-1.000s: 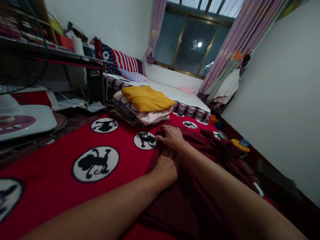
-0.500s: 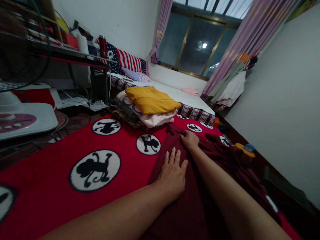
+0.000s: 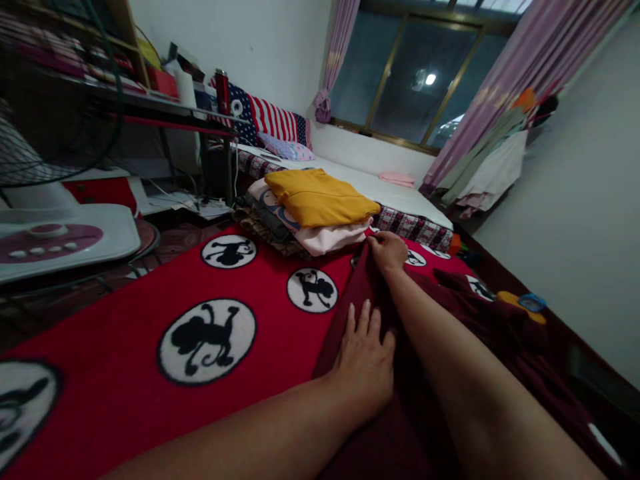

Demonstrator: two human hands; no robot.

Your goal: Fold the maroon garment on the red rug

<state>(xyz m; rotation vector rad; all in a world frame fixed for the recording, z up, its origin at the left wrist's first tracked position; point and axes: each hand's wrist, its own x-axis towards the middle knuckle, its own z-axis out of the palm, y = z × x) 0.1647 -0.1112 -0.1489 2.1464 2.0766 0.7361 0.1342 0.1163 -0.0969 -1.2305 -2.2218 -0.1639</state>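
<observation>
Both hands on soft maroon cloth [image 3: 360, 293]: left hand [image 3: 364, 363] flat, right hand [image 3: 389, 252] pinching its edge.

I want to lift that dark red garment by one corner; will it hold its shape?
Probably not: the dark red garment lies in soft folds, so it should droop. It bunches by the right hand, so pushing likely wrinkles it.

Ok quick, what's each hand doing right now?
Left hand: open, pressed flat on the maroon garment.
Right hand: closed, pinching the garment's far edge.
</observation>
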